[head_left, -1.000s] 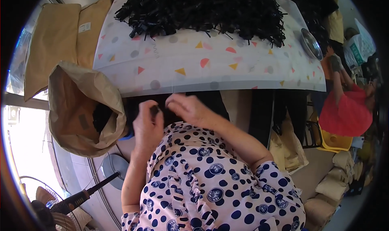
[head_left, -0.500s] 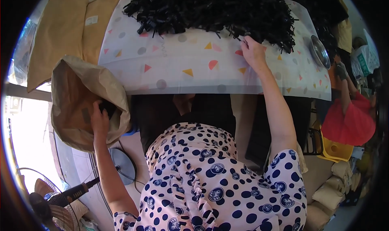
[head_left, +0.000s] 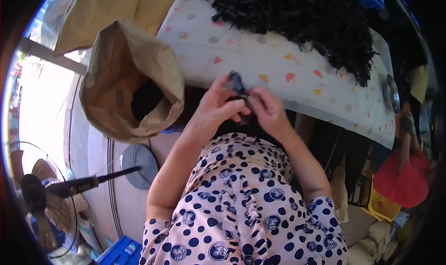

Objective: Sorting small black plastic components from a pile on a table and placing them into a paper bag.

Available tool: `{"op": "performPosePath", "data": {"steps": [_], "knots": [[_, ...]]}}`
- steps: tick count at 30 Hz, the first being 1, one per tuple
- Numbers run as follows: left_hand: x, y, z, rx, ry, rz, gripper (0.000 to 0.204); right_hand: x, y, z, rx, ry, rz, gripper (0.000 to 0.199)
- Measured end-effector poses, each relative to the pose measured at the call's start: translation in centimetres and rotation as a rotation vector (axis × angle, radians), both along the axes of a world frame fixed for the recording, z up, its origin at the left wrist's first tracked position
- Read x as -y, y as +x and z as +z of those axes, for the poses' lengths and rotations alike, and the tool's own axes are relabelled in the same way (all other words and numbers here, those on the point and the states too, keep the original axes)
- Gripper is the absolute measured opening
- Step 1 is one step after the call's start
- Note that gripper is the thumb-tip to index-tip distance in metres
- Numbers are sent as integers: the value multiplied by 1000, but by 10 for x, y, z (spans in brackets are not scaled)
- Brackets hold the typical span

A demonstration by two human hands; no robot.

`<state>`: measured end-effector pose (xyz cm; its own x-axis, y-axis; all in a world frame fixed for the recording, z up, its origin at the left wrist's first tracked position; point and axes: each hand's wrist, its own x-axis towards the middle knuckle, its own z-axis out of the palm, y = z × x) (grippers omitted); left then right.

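In front of my waist, by the table's near edge, my two hands come together around a small glossy black piece (head_left: 237,82). My left hand (head_left: 214,108) has its fingers closed on it. The right hand (head_left: 270,111) pinches at its lower end, its fingertips partly blurred. The exact kind of piece is too small to make out. A large heap of similar black pieces (head_left: 297,30) lies on the white patterned tablecloth (head_left: 253,62). To my left an open brown paper sack (head_left: 166,62) holds a dark mass of black pieces (head_left: 146,100) inside.
Flat brown sacks (head_left: 116,14) lie at far left. A standing fan (head_left: 35,193) is at lower left, near a grey round base (head_left: 139,165). A metal bowl (head_left: 392,94) sits at the table's right edge. A person in red (head_left: 402,179) works beyond, near a yellow crate (head_left: 383,204).
My left hand has come out of the paper sack and my right hand back from the heap; both now meet around one black piece. The view has shifted to the left.
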<state>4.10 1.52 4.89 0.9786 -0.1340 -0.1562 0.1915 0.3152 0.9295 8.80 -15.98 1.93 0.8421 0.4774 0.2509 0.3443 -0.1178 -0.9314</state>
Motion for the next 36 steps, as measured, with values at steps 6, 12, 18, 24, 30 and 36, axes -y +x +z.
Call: {"op": "performPosePath", "data": {"steps": [6, 12, 18, 24, 30, 36], "knots": [[-17, -13, -37, -83, -309, 71, 54, -12, -21, -27, -39, 85, 133, 7], [-10, -20, -44, -77, -348, 56, 48, -9, -37, -46, -88, 128, 118, 9], [-6, -39, -55, -127, -415, 111, 46, -4, -41, -52, -149, 126, 179, 9], [11, -29, -34, -96, 30, 112, 43, 4, -41, -40, -138, 36, -29, 17], [11, -35, -52, 46, 265, 81, 37, -7, -41, -24, -214, 69, 104, 20], [14, -38, -49, 42, 354, 92, 31, -8, -42, -25, -284, 20, 162, 19]]}}
